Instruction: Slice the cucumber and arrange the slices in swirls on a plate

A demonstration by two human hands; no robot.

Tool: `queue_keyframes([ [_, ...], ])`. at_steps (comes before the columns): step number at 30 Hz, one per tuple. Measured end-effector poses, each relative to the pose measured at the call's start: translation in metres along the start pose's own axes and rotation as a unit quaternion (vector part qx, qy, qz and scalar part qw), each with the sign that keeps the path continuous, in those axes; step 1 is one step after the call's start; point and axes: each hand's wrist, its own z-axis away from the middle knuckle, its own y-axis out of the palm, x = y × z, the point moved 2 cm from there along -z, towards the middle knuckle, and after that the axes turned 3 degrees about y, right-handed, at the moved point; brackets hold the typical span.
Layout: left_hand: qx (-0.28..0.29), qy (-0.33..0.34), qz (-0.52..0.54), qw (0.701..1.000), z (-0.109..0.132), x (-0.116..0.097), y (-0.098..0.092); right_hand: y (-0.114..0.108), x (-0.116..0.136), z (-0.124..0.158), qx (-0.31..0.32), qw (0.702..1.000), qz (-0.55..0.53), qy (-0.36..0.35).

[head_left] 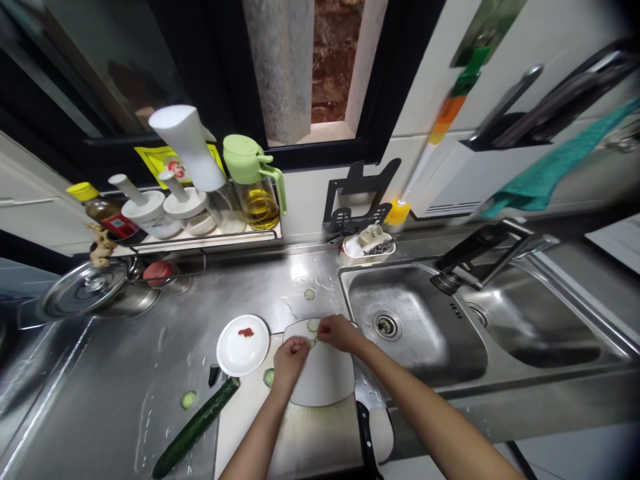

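Pinching a thin cucumber slice point(313, 343), both hands point(338, 333) meet over a white plate point(326, 377) (fingertips close together).

Steel counter point(117, 373) bears cutting board point(320, 437) and cucumber point(197, 427)

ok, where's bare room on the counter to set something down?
Biggest patch: the steel counter left of the cucumber and loose slice, below the lidded pot; wet marks there. Smaller: the strip between the bottle shelf and white plate. Crowded: the cutting board, with left hand and right hand over it, knife at its right edge.
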Motion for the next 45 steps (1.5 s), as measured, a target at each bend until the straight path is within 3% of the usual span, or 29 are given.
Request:
queue_keyframes([
  [11,-0.067,0.025,-0.158,0.985,-0.009,-0.023,0.005,-0.008,0.005,-0.023,-0.006,0.991,0.126,-0.034],
  [27,-0.069,0.031,-0.200,0.977,-0.009,-0.022,0.011,-0.001,0.005,-0.024,-0.013,0.980,0.190,-0.060],
  [45,-0.050,0.126,-0.281,0.950,-0.009,-0.024,0.014,0.007,0.004,-0.017,-0.041,0.965,0.236,-0.108],
])
